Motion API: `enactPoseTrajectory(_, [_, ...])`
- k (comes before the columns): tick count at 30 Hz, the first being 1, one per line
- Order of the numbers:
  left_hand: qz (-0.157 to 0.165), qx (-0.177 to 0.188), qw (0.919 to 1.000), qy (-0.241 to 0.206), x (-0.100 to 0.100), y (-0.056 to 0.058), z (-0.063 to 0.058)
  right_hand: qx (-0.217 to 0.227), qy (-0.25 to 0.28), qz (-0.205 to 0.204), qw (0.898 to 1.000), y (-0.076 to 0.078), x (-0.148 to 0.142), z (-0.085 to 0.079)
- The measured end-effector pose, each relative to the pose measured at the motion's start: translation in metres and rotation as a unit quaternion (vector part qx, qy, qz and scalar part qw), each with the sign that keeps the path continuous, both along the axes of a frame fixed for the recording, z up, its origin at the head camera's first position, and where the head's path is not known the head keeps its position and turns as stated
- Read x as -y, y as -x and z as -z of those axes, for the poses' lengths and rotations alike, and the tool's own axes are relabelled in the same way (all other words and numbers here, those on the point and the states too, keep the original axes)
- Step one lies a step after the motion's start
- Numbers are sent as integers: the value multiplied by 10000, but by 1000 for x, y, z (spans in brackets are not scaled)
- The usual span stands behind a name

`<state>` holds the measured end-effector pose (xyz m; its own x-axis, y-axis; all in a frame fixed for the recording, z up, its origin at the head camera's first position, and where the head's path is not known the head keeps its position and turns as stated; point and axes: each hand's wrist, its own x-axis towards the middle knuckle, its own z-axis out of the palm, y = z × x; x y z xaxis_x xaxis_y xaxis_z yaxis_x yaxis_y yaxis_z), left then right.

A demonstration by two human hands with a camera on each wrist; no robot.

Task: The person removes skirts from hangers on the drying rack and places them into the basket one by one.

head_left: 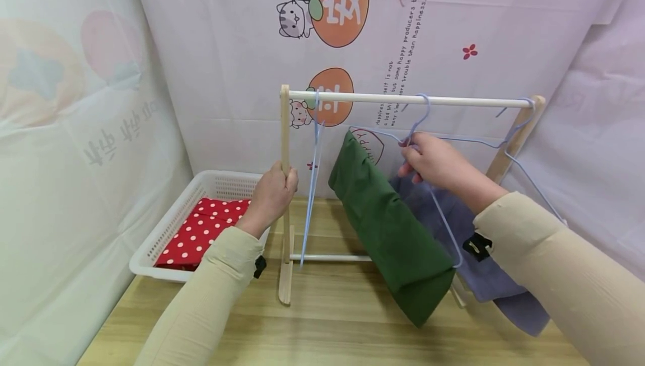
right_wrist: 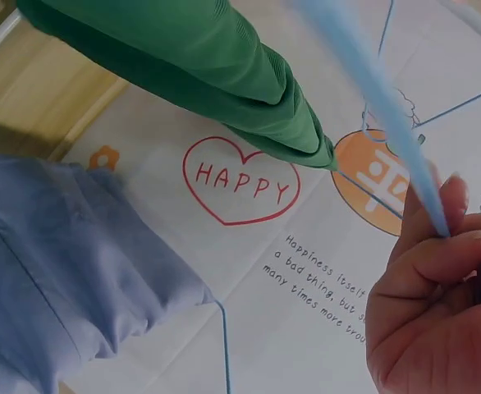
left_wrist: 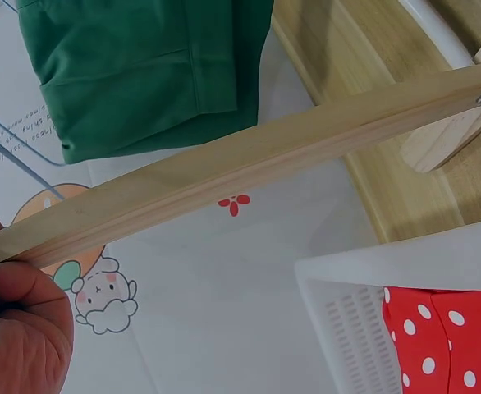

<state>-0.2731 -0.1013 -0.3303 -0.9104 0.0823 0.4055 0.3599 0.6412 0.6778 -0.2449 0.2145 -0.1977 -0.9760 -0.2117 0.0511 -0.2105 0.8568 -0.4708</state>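
My left hand (head_left: pixel 271 193) grips the left upright (head_left: pixel 285 136) of a small wooden clothes rack, partway up. At the middle of the rack's white rail (head_left: pixel 373 98), my right hand (head_left: pixel 437 162) pinches the neck of a light blue wire hanger (head_left: pixel 426 109), whose hook is over the rail. A folded green garment (head_left: pixel 393 231) drapes across this hanger's lower bar, slanting toward me. Behind it, partly hidden by my right arm, a blue-grey garment (head_left: pixel 453 243) hangs on another hanger (head_left: pixel 536 184) at the rail's right end. The right wrist view shows the pinched wire (right_wrist: pixel 425 185) between thumb and fingers.
A bare blue hanger (head_left: pixel 311 198) hangs near the left upright. Left of the rack, a white plastic basket (head_left: pixel 151 270) holds a red cloth with white dots (head_left: pixel 209 226). The rack stands on a wood-grain table (head_left: pixel 332 321), with printed white sheets (head_left: pixel 227 75) behind and beside it.
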Motion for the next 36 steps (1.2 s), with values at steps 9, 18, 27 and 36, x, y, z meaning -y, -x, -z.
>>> enactPoseTrajectory(9, [-50, -33, 10000, 20, 0, -1, -1, 135, 350, -141, 9992, -2, 9, -1])
enactPoseTrajectory(18, [7, -36, 10000, -32, 0, -1, -1, 93, 304, -155, 9994, -1, 20, -1])
enactPoseTrajectory(27, [-104, -38, 9999, -34, -2, -1, -1, -219, 222, -145, 9994, 3, 28, 5])
enactPoseTrajectory(36, [-244, -233, 9994, -19, -4, -2, 1, -622, -29, -48, 9980, 5, 38, 8])
